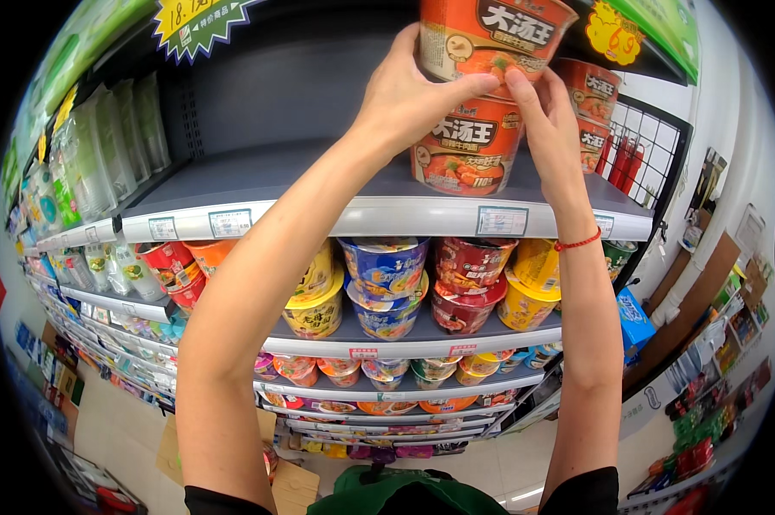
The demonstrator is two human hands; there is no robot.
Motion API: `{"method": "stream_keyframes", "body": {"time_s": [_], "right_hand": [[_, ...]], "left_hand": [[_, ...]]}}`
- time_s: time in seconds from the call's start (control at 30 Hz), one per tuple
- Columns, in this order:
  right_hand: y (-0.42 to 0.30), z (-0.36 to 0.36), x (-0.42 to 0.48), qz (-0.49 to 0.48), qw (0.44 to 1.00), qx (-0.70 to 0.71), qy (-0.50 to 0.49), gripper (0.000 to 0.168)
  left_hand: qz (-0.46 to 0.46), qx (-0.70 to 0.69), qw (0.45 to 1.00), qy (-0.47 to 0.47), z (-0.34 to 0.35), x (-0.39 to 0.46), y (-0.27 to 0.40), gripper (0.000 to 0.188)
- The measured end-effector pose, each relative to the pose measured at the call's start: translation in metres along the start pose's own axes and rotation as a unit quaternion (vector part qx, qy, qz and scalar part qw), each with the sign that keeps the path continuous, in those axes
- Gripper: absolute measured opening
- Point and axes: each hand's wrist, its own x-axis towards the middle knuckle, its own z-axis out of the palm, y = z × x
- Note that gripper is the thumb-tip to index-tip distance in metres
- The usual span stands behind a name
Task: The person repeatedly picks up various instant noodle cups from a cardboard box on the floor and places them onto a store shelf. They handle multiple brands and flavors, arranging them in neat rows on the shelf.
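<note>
Both my hands hold an orange-red instant noodle tub [490, 42] at the top of the view, its upper edge cut off. My left hand [413, 90] grips its left side, thumb across the front. My right hand [542, 106] holds its lower right, with the thumb near the other thumb. Directly below, a matching noodle tub [468, 151] stands upright near the front of the dark grey shelf [278, 177]. Whether the held tub rests on it is hidden by my hands. Behind my right hand, another like tub [592, 90] sits on a lower one [591, 141].
A white price rail [387, 217] edges this shelf. Lower shelves hold stacked noodle tubs [387, 267]. Bagged packs [104, 141] stand at left. A black wire panel [658, 141] closes the right end. Price signs [613, 35] hang above. Cardboard [294, 486] lies by the floor.
</note>
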Motion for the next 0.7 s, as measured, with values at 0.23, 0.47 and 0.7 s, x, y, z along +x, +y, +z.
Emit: {"method": "stream_keyframes", "body": {"time_s": [0.23,0.47,0.7], "right_hand": [[-0.022,0.006,-0.017,-0.063,0.997,0.013,0.043,0.073],[-0.033,0.014,-0.043,-0.105,0.993,0.033,0.047,0.076],[-0.050,0.029,-0.076,-0.127,0.988,0.064,0.054,0.084]], "left_hand": [[0.087,-0.021,0.995,0.040,0.007,-0.017,0.009,0.097],[0.126,-0.046,0.989,0.055,0.004,-0.048,0.017,0.094],[0.125,-0.035,0.990,0.052,-0.010,-0.080,0.021,0.106]]}}
